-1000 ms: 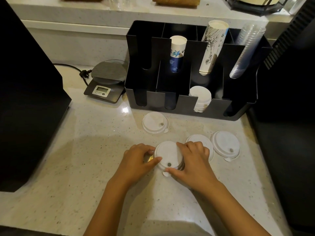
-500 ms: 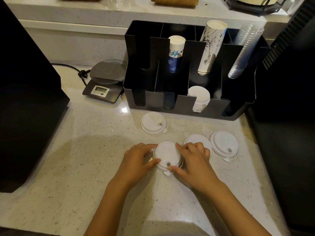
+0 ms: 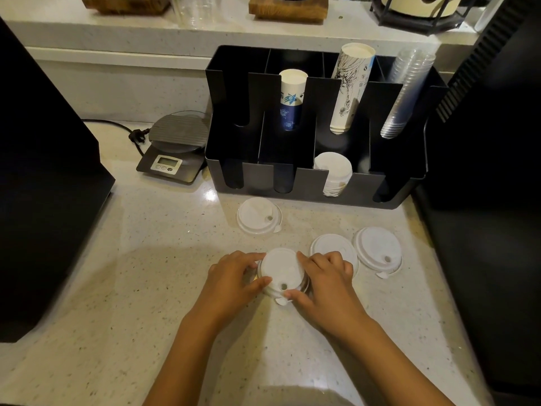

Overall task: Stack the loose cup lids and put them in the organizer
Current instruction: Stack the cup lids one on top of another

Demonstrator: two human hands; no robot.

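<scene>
A short stack of white cup lids (image 3: 280, 271) rests on the speckled counter, gripped from both sides. My left hand (image 3: 234, 281) holds its left edge and my right hand (image 3: 325, 279) holds its right edge. Three loose white lids lie flat nearby: one lid (image 3: 259, 215) close to the organizer, a second lid (image 3: 332, 245) partly under my right hand, a third lid (image 3: 377, 251) to the right. The black organizer (image 3: 254, 178) stands behind; its front compartment holds a leaning stack of white lids (image 3: 335, 172).
The organizer's rear slots hold a blue-printed paper cup stack (image 3: 291, 98), a taller printed cup stack (image 3: 349, 89) and clear plastic cups (image 3: 405, 92). A small digital scale (image 3: 175, 148) with its cord sits left of it. Black machines flank the counter, left (image 3: 44, 186) and right (image 3: 491, 230).
Both hands stay on the lid stack in the same spot; only the fingers shift slightly around its rim. The loose lids have not moved.
</scene>
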